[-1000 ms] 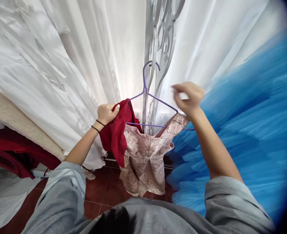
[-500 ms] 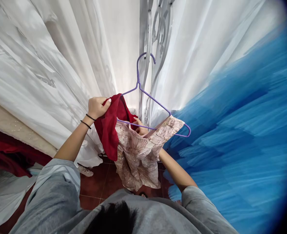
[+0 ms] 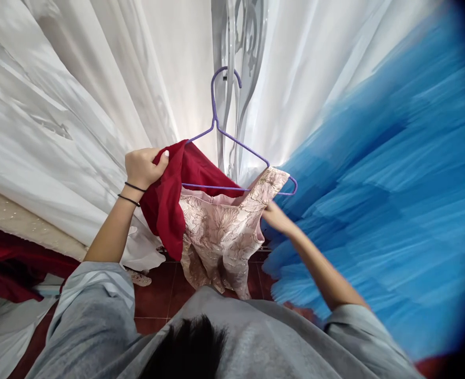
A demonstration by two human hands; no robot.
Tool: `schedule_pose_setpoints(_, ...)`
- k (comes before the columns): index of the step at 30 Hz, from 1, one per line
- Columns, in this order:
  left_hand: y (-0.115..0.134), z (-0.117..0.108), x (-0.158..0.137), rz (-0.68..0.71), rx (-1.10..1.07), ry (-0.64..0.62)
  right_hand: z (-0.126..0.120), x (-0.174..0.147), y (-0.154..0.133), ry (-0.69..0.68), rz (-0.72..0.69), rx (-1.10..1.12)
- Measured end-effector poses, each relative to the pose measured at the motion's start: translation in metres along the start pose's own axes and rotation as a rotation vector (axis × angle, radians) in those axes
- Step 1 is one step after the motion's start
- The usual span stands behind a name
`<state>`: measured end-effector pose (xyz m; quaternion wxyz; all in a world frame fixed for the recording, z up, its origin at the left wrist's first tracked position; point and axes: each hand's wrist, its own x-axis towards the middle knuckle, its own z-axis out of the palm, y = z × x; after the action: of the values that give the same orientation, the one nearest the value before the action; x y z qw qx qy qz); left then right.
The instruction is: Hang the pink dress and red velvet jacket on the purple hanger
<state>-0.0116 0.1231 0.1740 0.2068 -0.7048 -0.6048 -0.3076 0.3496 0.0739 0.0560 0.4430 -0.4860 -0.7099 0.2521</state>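
My left hand (image 3: 143,166) is closed on a dark red cloth (image 3: 163,205) at the left shoulder of a purple hanger (image 3: 242,145), thumb on top. On the hanger hangs a sleeveless pale pink dress (image 3: 216,221) with a gold leaf pattern; its right strap sits over the hanger's right arm. The red cloth covers the left shoulder and stretches behind the neckline toward the right strap. My right hand (image 3: 275,217) is behind that strap, beside the armhole. Its fingers are hidden by the dress, so what they hold does not show.
The hanger's hook is at a white scrolled metal stand (image 3: 232,52). White draped fabric (image 3: 109,79) fills the left and back. A blue ruffled tulle gown (image 3: 366,210) stands close on the right. Red floor tiles (image 3: 153,289) show below; more dark red fabric (image 3: 15,258) lies at far left.
My right hand has moved from behind the neckline out to the right, behind the right strap. The red cloth now spreads farther right behind the dress. My left hand keeps its grip.
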Motion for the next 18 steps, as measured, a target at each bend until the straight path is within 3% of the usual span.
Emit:
schedule_pose_setpoints(2,0.001,0.002,-0.002,0.012,0.004,-0.006,-0.054,0.016,-0.001,0.031,0.000,-0.109)
schedule_pose_setpoints(4,0.004,0.004,-0.004,0.026,0.007,-0.006,-0.105,0.036,-0.016,0.227,-0.033,-0.333)
schedule_pose_setpoints(7,0.008,0.006,-0.008,0.015,0.010,-0.001,-0.142,0.060,-0.044,0.532,-0.127,-0.651)
schedule_pose_setpoints(8,0.010,0.007,-0.009,0.003,0.009,0.002,-0.144,0.064,-0.049,0.536,-0.115,-0.748)
schedule_pose_setpoints(10,0.014,0.009,-0.012,-0.022,-0.002,0.007,-0.139,0.067,-0.053,0.415,-0.014,-0.898)
schedule_pose_setpoints(13,0.020,0.011,-0.018,-0.049,-0.044,0.002,-0.138,0.059,-0.057,0.269,0.138,-0.984)
schedule_pose_setpoints(16,0.030,0.010,-0.029,-0.063,-0.104,0.004,-0.131,0.029,-0.083,0.440,0.091,-0.987)
schedule_pose_setpoints(18,0.037,0.006,-0.038,-0.073,-0.118,0.017,-0.101,-0.003,-0.106,0.536,0.035,-0.942)
